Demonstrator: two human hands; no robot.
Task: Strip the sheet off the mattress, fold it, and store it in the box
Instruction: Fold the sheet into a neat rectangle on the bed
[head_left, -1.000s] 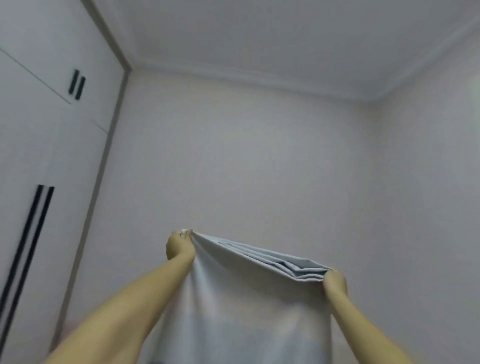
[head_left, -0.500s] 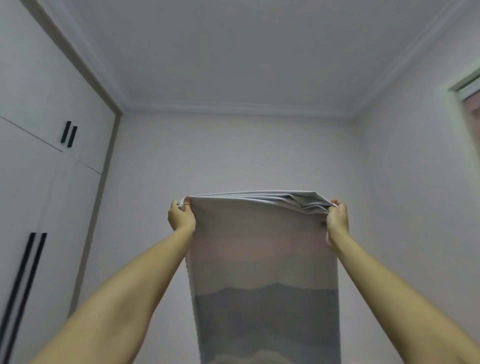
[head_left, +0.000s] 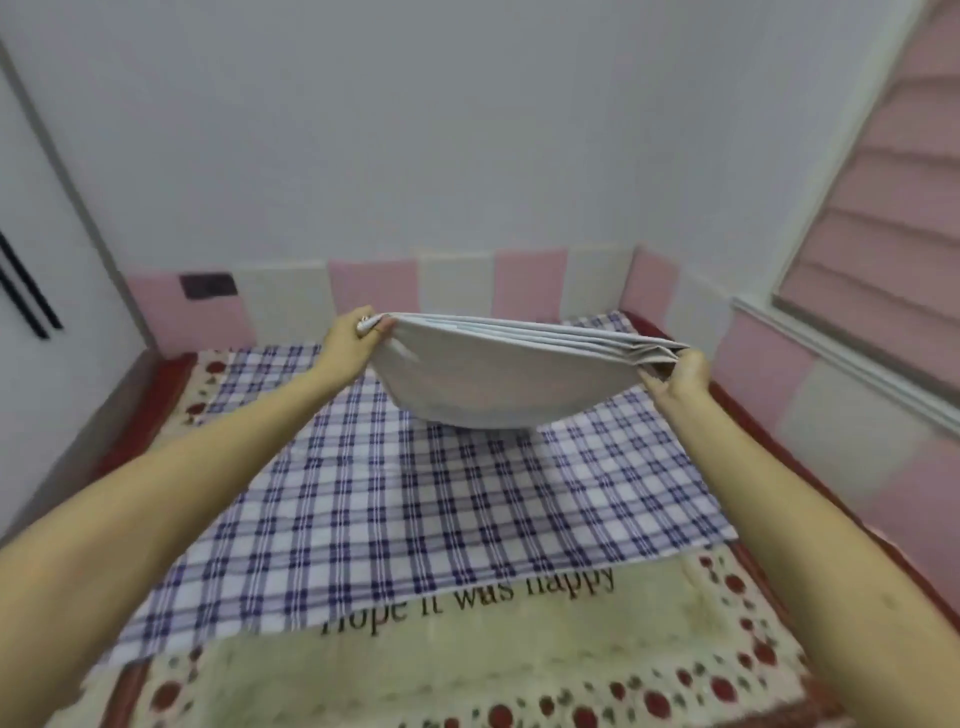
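A pale grey-white sheet (head_left: 498, 384), folded into several layers, hangs between my two hands above the far half of the bed. My left hand (head_left: 353, 338) pinches its left corner and my right hand (head_left: 680, 371) grips its right corner. The sheet sags in the middle, and its lowest part is close over the blue-and-white checked cloth (head_left: 415, 499) that covers the mattress. No box is in view.
Under the checked cloth lies a cream blanket (head_left: 467, 665) with red dots and printed words. Pink and white padded panels (head_left: 374, 283) line the walls round the bed. A window blind (head_left: 878, 223) is at the right, a white wardrobe (head_left: 31, 270) at the left.
My head has tipped down from the ceiling to the bed. Both hands have brought the folded sheet down from overhead to just above the mattress, still holding its corners.
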